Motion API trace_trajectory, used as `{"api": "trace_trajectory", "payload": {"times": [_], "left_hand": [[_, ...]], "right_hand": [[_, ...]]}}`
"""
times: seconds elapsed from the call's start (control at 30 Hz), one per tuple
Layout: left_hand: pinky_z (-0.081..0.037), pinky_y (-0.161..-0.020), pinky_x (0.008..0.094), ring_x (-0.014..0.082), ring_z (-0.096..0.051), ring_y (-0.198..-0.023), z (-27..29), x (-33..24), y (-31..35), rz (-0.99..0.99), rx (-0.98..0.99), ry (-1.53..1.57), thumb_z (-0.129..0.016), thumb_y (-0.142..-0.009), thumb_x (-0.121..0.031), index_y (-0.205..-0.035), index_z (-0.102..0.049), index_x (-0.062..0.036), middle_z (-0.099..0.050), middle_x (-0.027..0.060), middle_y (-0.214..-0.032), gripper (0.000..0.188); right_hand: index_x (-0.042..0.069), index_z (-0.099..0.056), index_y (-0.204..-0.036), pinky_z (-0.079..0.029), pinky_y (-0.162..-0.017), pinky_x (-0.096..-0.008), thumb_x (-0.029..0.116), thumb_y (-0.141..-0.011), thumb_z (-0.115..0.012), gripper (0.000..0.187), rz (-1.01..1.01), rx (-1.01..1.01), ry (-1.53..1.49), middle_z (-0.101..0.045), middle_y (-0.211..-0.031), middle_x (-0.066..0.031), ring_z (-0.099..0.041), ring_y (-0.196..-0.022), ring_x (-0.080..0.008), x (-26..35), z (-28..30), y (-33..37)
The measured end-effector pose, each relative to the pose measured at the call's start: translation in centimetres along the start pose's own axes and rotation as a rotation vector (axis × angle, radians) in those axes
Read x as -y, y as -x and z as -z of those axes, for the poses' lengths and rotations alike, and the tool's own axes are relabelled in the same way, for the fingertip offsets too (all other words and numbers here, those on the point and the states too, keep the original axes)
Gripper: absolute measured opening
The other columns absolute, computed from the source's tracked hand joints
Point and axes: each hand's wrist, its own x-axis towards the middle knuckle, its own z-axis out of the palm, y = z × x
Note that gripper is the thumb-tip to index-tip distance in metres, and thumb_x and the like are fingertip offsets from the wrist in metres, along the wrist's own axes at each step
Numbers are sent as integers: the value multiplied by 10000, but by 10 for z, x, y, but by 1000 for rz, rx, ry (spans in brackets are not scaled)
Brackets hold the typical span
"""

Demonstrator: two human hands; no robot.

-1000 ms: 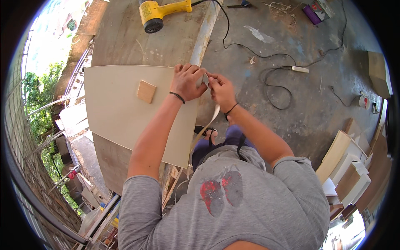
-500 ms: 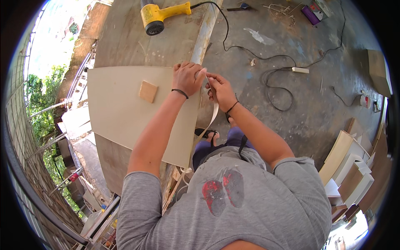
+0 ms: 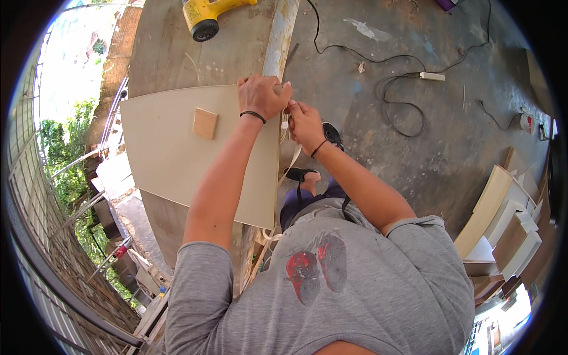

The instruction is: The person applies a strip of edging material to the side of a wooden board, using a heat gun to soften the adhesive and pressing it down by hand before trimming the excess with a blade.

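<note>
A large cream-coloured panel [image 3: 177, 151] lies flat on the workbench, its right edge along the bench's right side. My left hand [image 3: 260, 96] grips the panel's far right corner, fingers bent over the top and thumb at the edge. Just right of it, my right hand [image 3: 305, 125] pinches a thin pale edging strip [image 3: 296, 155], whose loose length hangs down beside the panel. The fingertips of both hands nearly meet, which hides the strip's upper end. A small square wood block [image 3: 205, 123] rests on the panel, left of my left hand.
A yellow heat gun [image 3: 204, 21] lies on the bench [image 3: 165, 65] beyond the panel. Its black cord [image 3: 355, 54] trails over the concrete floor to a white socket block [image 3: 432, 76]. Boards and box-like pieces [image 3: 500, 222] stand at the right. A metal grille [image 3: 29, 195] borders the left.
My right hand has turned and come down along the panel's right edge, close under my left hand. My left hand keeps its place on the corner. The whole view has shifted slightly.
</note>
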Motion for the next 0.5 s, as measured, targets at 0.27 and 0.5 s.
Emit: {"api": "trace_trajectory", "payload": {"times": [0.27, 0.5], "left_hand": [[-341, -804, 371, 216, -598, -798, -2, 1, -2, -10, -2, -22, -620, -734, -394, -690, -682, -138, -658, 69, -718, 267], [-334, -790, 367, 193, -594, -816, 1, 4, 2, -80, -42, 37, -631, -678, -357, -690, -676, -134, -668, 41, -739, 228]], "right_hand": [[107, -459, -785, -292, -361, -228, 354, -983, -419, 319, -105, 126, -55, -401, -570, 32, -337, -408, -78, 5, -3, 4], [115, -445, -783, -292, -373, -236, 338, -986, -398, 306, -124, 169, -29, -398, -574, 31, -339, -426, -77, 4, -2, 2]]}}
